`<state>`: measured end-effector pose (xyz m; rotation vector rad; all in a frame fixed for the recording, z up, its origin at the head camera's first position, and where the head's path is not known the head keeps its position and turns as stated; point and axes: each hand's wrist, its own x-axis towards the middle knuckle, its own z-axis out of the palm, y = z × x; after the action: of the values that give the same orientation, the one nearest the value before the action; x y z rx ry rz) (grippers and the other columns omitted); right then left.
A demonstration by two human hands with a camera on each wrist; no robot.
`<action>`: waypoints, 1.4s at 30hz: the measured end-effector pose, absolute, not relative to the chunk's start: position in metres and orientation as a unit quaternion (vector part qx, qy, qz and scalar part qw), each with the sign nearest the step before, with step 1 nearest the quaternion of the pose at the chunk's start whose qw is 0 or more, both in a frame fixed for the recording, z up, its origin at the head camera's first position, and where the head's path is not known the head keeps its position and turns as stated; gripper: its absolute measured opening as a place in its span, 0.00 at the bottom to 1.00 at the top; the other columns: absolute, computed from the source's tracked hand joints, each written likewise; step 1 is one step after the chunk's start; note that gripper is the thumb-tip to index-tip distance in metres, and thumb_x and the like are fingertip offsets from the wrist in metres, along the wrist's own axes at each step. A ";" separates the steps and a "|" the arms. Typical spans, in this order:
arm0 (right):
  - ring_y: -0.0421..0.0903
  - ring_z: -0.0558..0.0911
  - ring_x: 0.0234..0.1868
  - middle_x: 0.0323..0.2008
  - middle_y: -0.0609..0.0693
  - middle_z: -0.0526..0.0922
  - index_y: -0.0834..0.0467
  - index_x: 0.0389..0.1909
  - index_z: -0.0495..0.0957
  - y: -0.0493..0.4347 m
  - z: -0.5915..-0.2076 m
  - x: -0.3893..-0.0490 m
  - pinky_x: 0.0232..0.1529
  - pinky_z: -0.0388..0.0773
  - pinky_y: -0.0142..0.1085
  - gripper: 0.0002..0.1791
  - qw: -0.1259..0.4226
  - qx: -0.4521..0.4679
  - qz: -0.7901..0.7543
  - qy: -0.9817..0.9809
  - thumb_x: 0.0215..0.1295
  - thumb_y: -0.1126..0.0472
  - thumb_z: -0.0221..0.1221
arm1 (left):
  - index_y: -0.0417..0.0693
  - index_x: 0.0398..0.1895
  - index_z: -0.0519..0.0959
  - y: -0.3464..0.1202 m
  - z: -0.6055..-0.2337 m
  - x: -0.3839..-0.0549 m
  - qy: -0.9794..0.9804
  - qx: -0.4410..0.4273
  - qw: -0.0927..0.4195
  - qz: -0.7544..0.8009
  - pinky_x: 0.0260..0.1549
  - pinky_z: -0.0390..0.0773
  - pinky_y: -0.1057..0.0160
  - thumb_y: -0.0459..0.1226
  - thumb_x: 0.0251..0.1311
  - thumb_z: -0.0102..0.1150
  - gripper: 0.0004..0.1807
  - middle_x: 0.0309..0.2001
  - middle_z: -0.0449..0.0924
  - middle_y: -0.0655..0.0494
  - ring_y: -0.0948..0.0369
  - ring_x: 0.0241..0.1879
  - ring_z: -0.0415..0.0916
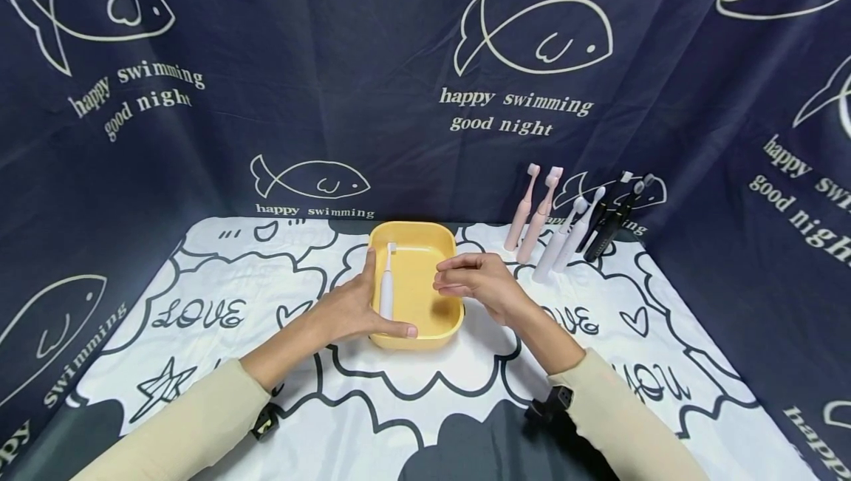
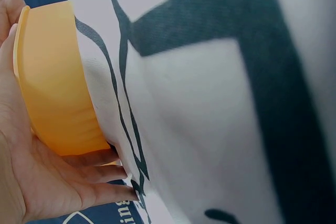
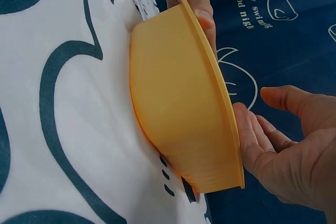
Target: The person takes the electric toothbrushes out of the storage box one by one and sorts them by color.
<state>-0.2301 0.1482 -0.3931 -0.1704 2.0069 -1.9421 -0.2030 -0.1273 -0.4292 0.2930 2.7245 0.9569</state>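
Note:
A yellow plastic basin (image 1: 425,329) stands on the patterned cloth. Inside it, along the left wall, lies a white electric toothbrush (image 1: 387,292) with its brush head toward the far end. My left hand (image 1: 355,307) holds the basin from the left, thumb across the near rim and fingers along the outer wall; the left wrist view shows those fingers (image 2: 100,174) against the wall. Over the basin's right rim hovers my right hand (image 1: 482,285), fingers loosely bent and holding nothing. In the right wrist view its thumb (image 3: 286,98) stands apart from the fingers.
Several electric toothbrushes stand upright at the back right: pink ones (image 1: 533,226), white ones (image 1: 570,241) and black ones (image 1: 608,230). A dark blue curtain (image 1: 399,97) with fish drawings hangs behind and at both sides of the cloth-covered table (image 1: 219,304).

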 end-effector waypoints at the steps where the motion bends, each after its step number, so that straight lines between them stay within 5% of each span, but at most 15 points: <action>1: 0.43 0.95 0.41 0.40 0.50 0.95 0.78 0.63 0.81 0.147 -0.393 -0.230 0.51 0.93 0.38 0.21 0.172 -0.060 -0.683 0.708 0.74 0.71 0.67 | 0.65 0.94 0.22 -0.127 -0.429 -0.203 0.932 0.099 0.119 0.327 0.75 0.76 0.36 0.82 0.34 0.81 0.97 0.89 0.61 0.39 0.44 0.79 0.74; 16: 0.44 0.94 0.45 0.47 0.54 0.92 0.74 0.63 0.82 0.124 -0.393 -0.230 0.59 0.91 0.44 0.23 0.191 -0.064 -0.666 0.718 0.72 0.68 0.70 | 0.58 0.94 0.23 -0.127 -0.428 -0.200 0.932 0.098 0.116 0.328 0.75 0.76 0.36 0.80 0.38 0.82 0.96 0.89 0.61 0.37 0.42 0.80 0.73; 28: 0.47 0.95 0.49 0.54 0.63 0.93 0.74 0.63 0.81 0.109 -0.397 -0.236 0.61 0.91 0.45 0.23 0.197 -0.064 -0.651 0.730 0.72 0.67 0.70 | 0.63 0.94 0.23 -0.127 -0.428 -0.201 0.934 0.100 0.115 0.322 0.73 0.78 0.36 0.81 0.37 0.82 0.95 0.89 0.59 0.36 0.41 0.78 0.74; 34: 0.51 0.96 0.50 0.52 0.62 0.93 0.76 0.64 0.81 0.098 -0.401 -0.241 0.65 0.88 0.52 0.26 0.198 -0.059 -0.644 0.737 0.71 0.66 0.72 | 0.62 0.94 0.24 -0.127 -0.429 -0.201 0.933 0.103 0.114 0.327 0.75 0.76 0.35 0.79 0.40 0.83 0.94 0.90 0.57 0.36 0.40 0.80 0.73; 42: 0.49 0.95 0.47 0.47 0.58 0.92 0.74 0.61 0.82 0.088 -0.407 -0.245 0.60 0.91 0.47 0.22 0.202 -0.044 -0.650 0.731 0.70 0.68 0.73 | 0.56 0.94 0.21 -0.127 -0.430 -0.201 0.934 0.104 0.115 0.322 0.75 0.76 0.37 0.81 0.40 0.81 0.96 0.89 0.59 0.36 0.41 0.80 0.73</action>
<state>-0.2450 0.0878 -0.4068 -0.1228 2.0417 -1.8143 -0.2006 -0.1271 -0.4297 0.3036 2.7381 0.9430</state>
